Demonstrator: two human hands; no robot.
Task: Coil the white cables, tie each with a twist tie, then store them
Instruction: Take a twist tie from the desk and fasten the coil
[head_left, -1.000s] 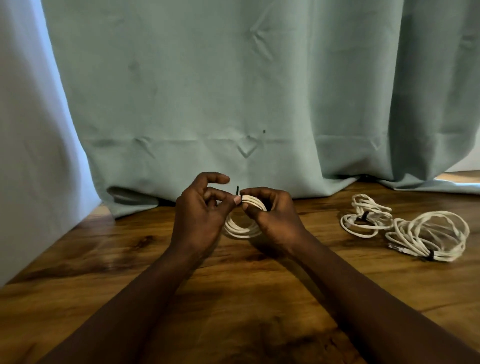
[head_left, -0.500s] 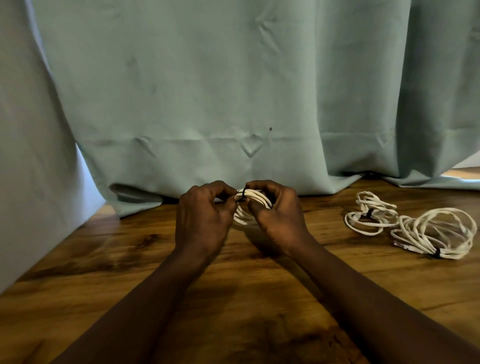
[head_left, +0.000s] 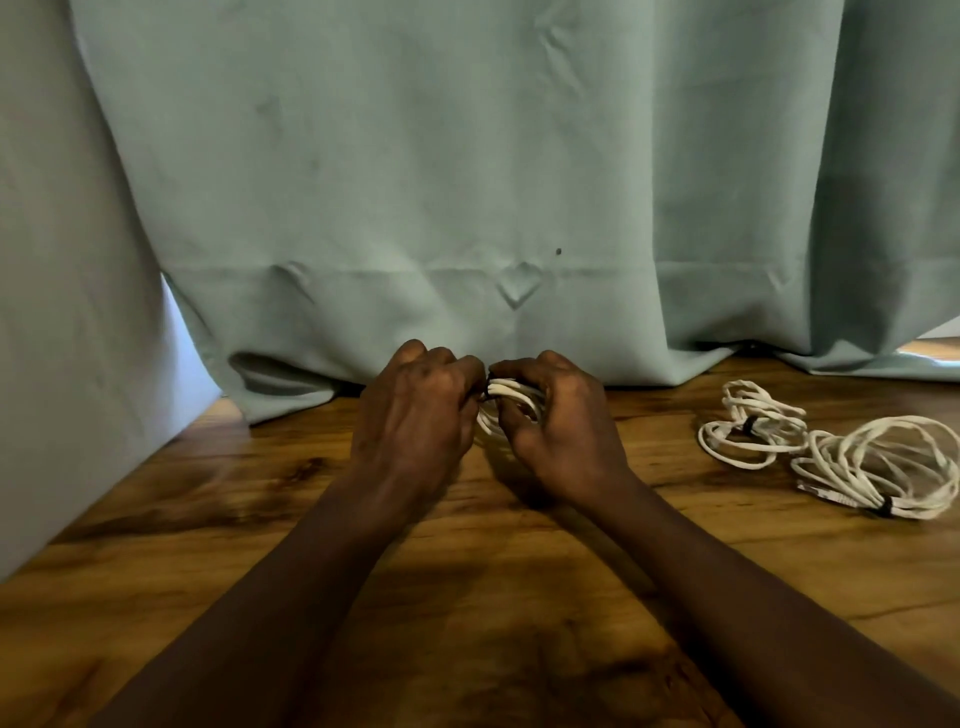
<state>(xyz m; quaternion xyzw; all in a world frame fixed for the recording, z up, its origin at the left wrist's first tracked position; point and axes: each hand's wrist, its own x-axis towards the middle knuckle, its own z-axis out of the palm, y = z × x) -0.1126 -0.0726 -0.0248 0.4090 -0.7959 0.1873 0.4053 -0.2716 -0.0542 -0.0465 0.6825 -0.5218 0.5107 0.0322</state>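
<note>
**Both hands closed tight on the third coil**

The left hand (head_left: 415, 410) is curled narrow, knuckles up, its fingertips pinching the top strands of the coiled white cable (head_left: 511, 395). The right hand (head_left: 561, 415) is curled just as closely, fingers wrapped over the same bundle from the right, thumb underneath. The coil sits between the two hands, at the far middle of the wooden table (head_left: 467, 597), and only a few strands show in the gap. Whether the left fingertips also hold a twist tie cannot be told – something dark shows at the pinch, too small to make out.

A second ago the left hand's fingers were lifted and spread, a black tie end stood up between the hands, and the coil hung as an open ring. Now both hands have closed in, the tie end no longer stands up, and the ring is mostly covered.

At the right lie two finished bundles, touching: a small coil (head_left: 748, 431) and a larger coil (head_left: 883, 467) nearer, each a loose round of thin, smooth cord cinched by a black tie. The tabletop is glossy, dark-grained wood; a matte, creased pale green curtain (head_left: 467, 182) hangs behind – its hem rests on the far edge.
</note>
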